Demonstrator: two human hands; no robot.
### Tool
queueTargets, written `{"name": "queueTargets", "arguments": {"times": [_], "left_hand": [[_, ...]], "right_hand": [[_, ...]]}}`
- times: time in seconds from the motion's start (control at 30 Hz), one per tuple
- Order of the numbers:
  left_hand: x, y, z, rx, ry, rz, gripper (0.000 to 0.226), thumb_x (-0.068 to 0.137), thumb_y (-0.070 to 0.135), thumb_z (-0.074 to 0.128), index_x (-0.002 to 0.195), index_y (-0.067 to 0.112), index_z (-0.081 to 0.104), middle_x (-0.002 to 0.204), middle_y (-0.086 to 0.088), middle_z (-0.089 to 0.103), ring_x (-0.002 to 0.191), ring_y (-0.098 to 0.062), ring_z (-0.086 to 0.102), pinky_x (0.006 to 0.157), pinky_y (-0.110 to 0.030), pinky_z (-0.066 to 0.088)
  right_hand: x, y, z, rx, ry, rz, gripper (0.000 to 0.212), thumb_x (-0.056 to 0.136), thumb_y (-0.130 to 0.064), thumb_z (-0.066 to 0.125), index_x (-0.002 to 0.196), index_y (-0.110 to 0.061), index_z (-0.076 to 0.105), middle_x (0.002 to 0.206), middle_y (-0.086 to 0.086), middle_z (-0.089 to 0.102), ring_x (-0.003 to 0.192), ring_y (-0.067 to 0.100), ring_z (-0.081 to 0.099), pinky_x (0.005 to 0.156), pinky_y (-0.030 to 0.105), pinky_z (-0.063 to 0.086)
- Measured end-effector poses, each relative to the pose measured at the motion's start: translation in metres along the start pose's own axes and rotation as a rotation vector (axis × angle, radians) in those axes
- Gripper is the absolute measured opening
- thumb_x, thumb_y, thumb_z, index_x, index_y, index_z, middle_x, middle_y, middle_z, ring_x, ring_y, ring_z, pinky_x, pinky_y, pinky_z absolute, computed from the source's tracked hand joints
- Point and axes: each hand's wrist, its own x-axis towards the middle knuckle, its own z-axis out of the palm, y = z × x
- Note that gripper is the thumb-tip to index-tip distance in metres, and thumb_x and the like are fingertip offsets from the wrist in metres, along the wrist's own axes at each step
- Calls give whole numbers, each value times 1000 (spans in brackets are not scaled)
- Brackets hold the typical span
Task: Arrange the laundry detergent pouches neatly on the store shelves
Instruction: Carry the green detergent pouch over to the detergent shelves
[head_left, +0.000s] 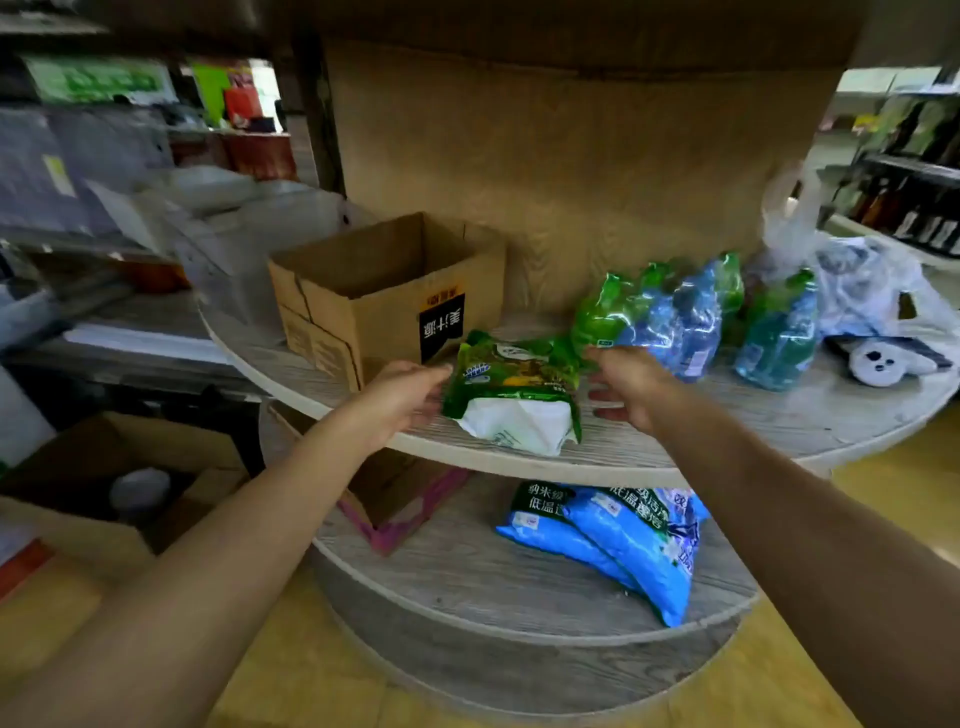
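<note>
Here, green pouch flat on upper shelf, small print unreadable. Left hand and right hand flank it, fingers loosely spread, gripping nothing. Box behind reads 美汁源. Blue pouches below show 低温.

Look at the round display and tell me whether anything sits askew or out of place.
Yes. The green pouch lies flat on the upper shelf between both hands, while the other pouches behind it stand upright. On the lower shelf the blue pouches lie slumped and overlapping. An open cardboard box sits among the stock.
</note>
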Motion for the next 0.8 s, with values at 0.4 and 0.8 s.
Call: {"name": "queueTargets", "arguments": {"times": [0.4,0.8], "left_hand": [[62,4,29,-240,-66,-252,20,90,30,65,99,13,62,93,-10,70,78,-20,68,64,-32,59],[72,-14,22,-236,-108,-132,19,79,27,76,95,20,68,77,-3,76,74,-20,72,68,-33,59]], "right_hand": [[74,11,27,227,12,114,23,93,-6,58,116,-4,58,80,11,62,66,21,60,57,31,53],[66,0,33,437,-142,238,37,84,2,67,119,4,55,110,22,67,81,31,67,62,43,54]]}}
